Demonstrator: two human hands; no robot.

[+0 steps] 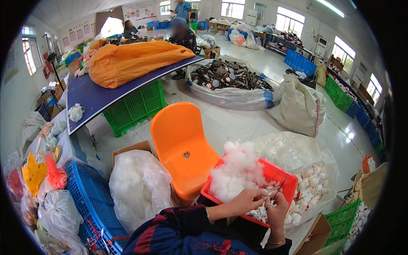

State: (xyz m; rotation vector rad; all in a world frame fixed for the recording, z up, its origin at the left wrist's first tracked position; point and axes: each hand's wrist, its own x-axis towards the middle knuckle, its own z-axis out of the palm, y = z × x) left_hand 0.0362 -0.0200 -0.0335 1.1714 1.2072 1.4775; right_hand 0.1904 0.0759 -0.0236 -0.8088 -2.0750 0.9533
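Observation:
My left hand (245,202) is closed in a pinch on a small white fabric piece (267,203), just above the near side of a red tray (272,170). Close beside it, my right hand (278,209) is closed around a thin dark pointed tool (279,185), which sticks up from the fingers; its exact kind I cannot make out. Fluffy white stuffing (238,172) heaps up at the tray's left and far side. Small white pieces lie in the tray under my hands, partly hidden by them.
Right of the tray, a clear plastic bag (293,146) spreads under many small white stuffed pieces (313,182). An orange chair (182,144) stands beyond it at left. A bag of stuffing (138,182) and a blue crate (91,199) sit further left, a green crate (344,223) at right.

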